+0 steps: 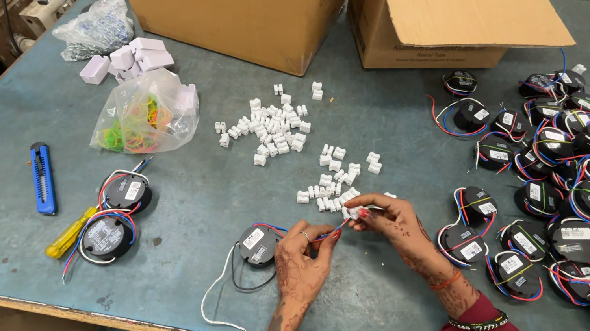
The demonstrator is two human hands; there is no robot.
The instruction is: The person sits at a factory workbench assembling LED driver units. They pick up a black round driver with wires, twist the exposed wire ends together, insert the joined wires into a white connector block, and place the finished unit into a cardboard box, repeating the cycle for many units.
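From the head camera I looked down on a worn blue-grey workbench. Both forearms came up from the bottom edge, in dark red sleeves with bangles at the wrists, and the hands met near the front middle of the bench. The left hand was curled, palm turned inward, its thumb and forefinger pinching thin red and blue wires that ran back to a round black module lying just to its left. The other fingers were folded loosely toward the palm. The right hand lay just beside it, wrist bent inward, its fingertips pressed together on a small white connector at the wire ends. I could not tell whether the wires were already inside the connector. A scatter of loose white connectors lay just beyond the hands, with a larger scatter farther back. To the right a dense heap of wired black modules covered the bench. On the left were two more modules, a blue utility knife, a yellow screwdriver and a clear bag of coloured rubber bands. Two cardboard boxes stood at the back.
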